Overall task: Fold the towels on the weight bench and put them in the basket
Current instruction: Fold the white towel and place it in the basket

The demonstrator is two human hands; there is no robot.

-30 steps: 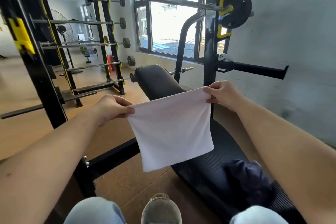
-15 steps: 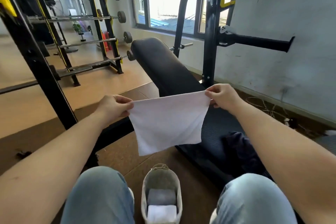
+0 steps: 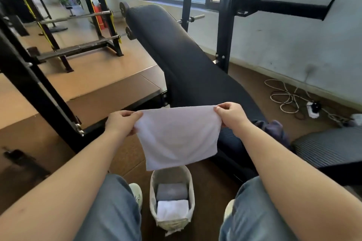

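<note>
A white towel [image 3: 176, 137] hangs in the air, folded into a rectangle. My left hand [image 3: 122, 122] pinches its top left corner and my right hand [image 3: 232, 116] pinches its top right corner. Its lower edge hangs just above the pale basket [image 3: 191, 188] on the floor between my knees. Inside the basket lie a folded grey towel [image 3: 172, 191] and a folded white towel [image 3: 172, 209]. A crumpled dark blue towel [image 3: 274, 127] lies on the black weight bench [image 3: 186, 60], to the right of my right hand.
The bench's black uprights [image 3: 226, 25] and a side bar [image 3: 284, 9] stand behind it. A barbell rack [image 3: 94, 15] is at the left. White cables and a power strip [image 3: 312, 110] lie on the floor by the right wall. A ribbed dark pad [image 3: 331, 146] sits at the right.
The view has tilted down, bringing the basket fully into sight. Both hands have lowered the towel toward the basket, and the towel hangs shorter than one second ago.
</note>
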